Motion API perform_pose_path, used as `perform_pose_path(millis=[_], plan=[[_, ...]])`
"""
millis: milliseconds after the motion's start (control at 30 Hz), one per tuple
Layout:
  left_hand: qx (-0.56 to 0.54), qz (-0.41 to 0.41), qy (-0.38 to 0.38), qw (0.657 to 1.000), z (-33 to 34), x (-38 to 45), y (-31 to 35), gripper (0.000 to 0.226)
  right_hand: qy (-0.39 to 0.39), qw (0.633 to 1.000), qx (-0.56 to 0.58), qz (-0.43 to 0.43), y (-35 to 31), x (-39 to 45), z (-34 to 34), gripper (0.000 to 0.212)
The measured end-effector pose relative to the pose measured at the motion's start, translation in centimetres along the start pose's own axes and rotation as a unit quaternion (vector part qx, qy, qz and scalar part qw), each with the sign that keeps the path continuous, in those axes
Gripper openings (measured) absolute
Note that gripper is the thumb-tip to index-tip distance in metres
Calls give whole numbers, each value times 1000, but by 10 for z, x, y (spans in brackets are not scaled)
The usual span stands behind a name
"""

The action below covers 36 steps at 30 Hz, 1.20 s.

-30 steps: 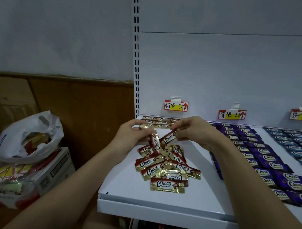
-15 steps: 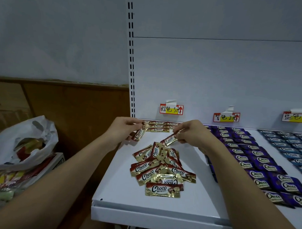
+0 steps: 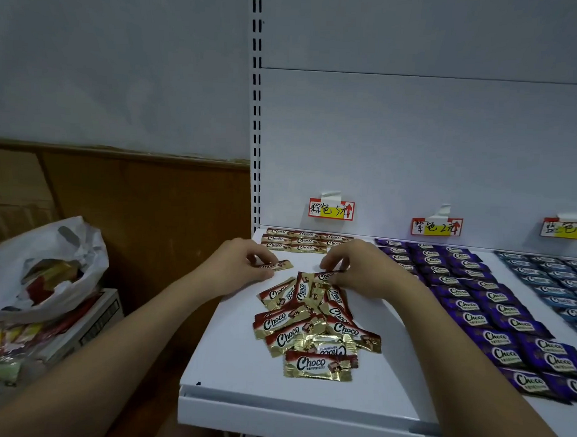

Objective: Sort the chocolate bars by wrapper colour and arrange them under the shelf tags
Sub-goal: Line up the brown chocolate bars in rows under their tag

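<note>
Seen from your head camera, your left hand pinches one brown-and-gold bar, laying it flat on the white shelf just before the neat brown rows beyond your fingertips. Your right hand pinches the end of another brown bar at the top of the loose pile, which lies just under both hands. Purple bars and blue bars already lie in rows to the right of your right fingers, so the brown pile seems to be the remaining work. Every wrapper reads "Choco". Handwritten Chinese tags sit behind: a brown tag, a purple tag and a blue tag, each with a price that looks like 5 and 2 yuan on the first two; the third is cut off.
</note>
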<state>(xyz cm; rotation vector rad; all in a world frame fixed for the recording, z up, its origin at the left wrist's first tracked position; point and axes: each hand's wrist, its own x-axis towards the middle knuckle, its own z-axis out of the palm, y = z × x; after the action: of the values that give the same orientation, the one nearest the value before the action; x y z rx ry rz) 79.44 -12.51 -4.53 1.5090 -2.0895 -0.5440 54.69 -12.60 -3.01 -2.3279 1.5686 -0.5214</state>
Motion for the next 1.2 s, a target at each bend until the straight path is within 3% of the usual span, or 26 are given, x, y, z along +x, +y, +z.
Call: perform_pose_path(millis=[167, 533, 700, 867, 1033, 1200], plan=[[4, 22, 55, 998, 16, 8, 7, 20, 23, 997, -68, 9, -2, 4, -5, 12], [62, -11, 179, 982, 33, 14, -9, 24, 48, 984, -160, 62, 18, 40, -15, 13], [103, 33, 175, 979, 34, 14, -7, 27, 42, 981, -183, 45, 17, 46, -5, 13], [186, 88, 185, 961, 34, 12, -4, 27, 37, 987, -152, 43, -1, 34, 0, 27], [226, 77, 174, 956, 34, 9, -1, 29, 7, 998, -59, 35, -18, 3, 19, 30], [244, 54, 151, 957, 34, 9, 0, 31, -15, 999, -37, 22, -15, -10, 25, 34]])
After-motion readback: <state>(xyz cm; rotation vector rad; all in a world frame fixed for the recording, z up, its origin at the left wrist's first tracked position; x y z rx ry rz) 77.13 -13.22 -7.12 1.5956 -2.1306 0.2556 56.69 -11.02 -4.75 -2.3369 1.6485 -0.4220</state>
